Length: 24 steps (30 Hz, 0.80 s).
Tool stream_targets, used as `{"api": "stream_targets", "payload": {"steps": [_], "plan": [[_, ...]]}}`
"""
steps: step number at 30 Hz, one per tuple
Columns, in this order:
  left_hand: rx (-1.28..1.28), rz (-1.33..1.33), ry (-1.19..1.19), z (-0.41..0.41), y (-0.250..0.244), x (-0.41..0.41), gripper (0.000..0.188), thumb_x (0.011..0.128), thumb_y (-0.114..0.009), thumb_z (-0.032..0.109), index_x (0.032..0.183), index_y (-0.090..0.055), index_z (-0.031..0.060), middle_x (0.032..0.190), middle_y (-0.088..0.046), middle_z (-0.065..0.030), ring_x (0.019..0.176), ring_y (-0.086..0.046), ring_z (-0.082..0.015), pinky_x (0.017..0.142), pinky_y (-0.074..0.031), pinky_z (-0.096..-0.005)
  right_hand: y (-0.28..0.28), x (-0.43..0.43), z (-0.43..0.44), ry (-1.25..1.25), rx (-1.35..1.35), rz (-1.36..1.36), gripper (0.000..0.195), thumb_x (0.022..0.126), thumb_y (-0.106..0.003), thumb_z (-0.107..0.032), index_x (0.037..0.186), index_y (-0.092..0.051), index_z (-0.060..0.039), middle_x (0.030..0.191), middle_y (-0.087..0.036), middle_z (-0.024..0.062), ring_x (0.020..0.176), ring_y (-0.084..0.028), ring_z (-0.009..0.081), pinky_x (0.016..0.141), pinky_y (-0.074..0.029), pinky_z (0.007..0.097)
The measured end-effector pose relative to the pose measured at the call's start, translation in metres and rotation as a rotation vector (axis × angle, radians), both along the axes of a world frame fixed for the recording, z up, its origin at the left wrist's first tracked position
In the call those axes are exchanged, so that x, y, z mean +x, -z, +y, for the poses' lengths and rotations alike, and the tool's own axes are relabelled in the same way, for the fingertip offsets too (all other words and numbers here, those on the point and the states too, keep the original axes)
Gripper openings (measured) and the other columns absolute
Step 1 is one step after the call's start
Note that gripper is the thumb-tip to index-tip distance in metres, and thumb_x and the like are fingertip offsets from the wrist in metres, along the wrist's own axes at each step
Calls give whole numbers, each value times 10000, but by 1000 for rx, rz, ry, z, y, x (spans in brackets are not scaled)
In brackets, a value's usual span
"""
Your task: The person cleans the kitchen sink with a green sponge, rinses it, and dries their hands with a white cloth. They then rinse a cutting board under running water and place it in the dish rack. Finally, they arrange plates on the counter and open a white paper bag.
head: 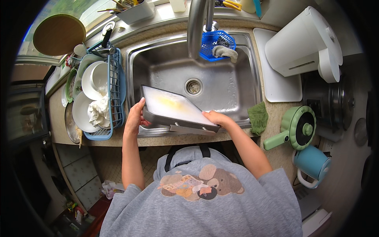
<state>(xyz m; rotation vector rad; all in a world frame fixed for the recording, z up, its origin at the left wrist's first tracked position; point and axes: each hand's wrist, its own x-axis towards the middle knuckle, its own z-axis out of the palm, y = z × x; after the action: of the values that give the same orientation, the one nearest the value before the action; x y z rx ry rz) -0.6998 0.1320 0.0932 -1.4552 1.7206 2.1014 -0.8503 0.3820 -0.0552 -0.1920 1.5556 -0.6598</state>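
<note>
Over the front part of the stainless steel sink (pixel 168 71), I hold a shallow, drawer-like dark grey box (pixel 183 120) tilted between my hands. Its upper face is whitish, with a yellow patch near the middle. A metal bar handle (pixel 192 129) runs along the side closest to me. My left hand (pixel 136 115) grips the left end, thumb at the upper corner and fingers behind. At the right end, my right hand (pixel 217 118) has its thumb on the rim; its other fingers are mostly hidden.
A blue dish rack (pixel 114 89) with white bowls stands left of the sink. Overhead, the faucet (pixel 195 29) reaches over the basin beside a blue basket (pixel 207 44). A green cloth (pixel 257 118) drapes at the right edge, near a green pot (pixel 296 127) and blue kettle (pixel 311 163).
</note>
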Motion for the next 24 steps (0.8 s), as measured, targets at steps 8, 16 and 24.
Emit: {"api": "stream_targets", "payload": {"steps": [8,16,24], "plan": [[57,116,-192,-9,52,60,80,775,-512,133,713,-464,114,603,-378,54,494,-354,-49,448,-311,-185,41,21,7,281,-139,106,689,827,-520,-443,1089,-453,191,996,-576,252,885,-584,263,774,-451,300],[111,424,-151,2,56,94,463,771,-486,154,1182,-386,-34,1103,-506,-117,1007,-514,-179,866,-425,-276,-1,16,-2,515,-404,254,564,843,-557,-336,1117,-425,139,969,-580,187,863,-561,179,746,-449,272],[211,340,-88,-44,84,83,497,801,-485,-18,1273,-333,-52,1225,-471,-126,1101,-470,-165,931,-365,-267,-25,6,-47,682,-699,238,298,873,-543,-185,1038,-437,39,916,-560,79,798,-516,87,690,-433,209]]}}
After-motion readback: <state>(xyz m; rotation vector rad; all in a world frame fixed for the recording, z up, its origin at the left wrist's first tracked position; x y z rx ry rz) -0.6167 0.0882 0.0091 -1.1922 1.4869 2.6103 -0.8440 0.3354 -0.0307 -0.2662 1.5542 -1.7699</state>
